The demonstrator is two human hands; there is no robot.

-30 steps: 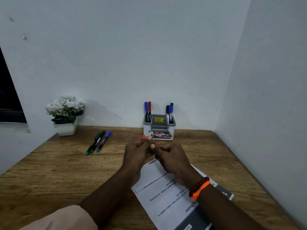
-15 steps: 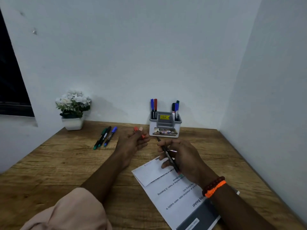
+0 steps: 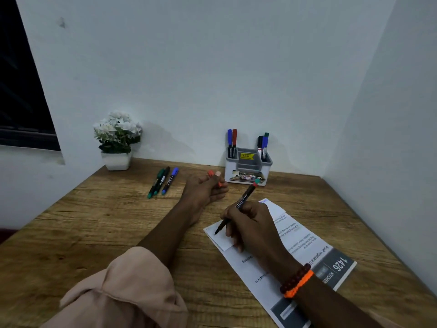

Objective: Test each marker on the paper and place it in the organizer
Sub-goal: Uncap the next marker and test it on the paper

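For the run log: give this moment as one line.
right hand: marker tip on paper | left hand: holds cap

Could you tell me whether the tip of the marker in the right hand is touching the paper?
Touching. In the head view, the marker, gripped by the right hand, slants down until its tip meets the paper with no gap showing.

Marker (image 3: 238,204) tip now on paper (image 3: 305,245)
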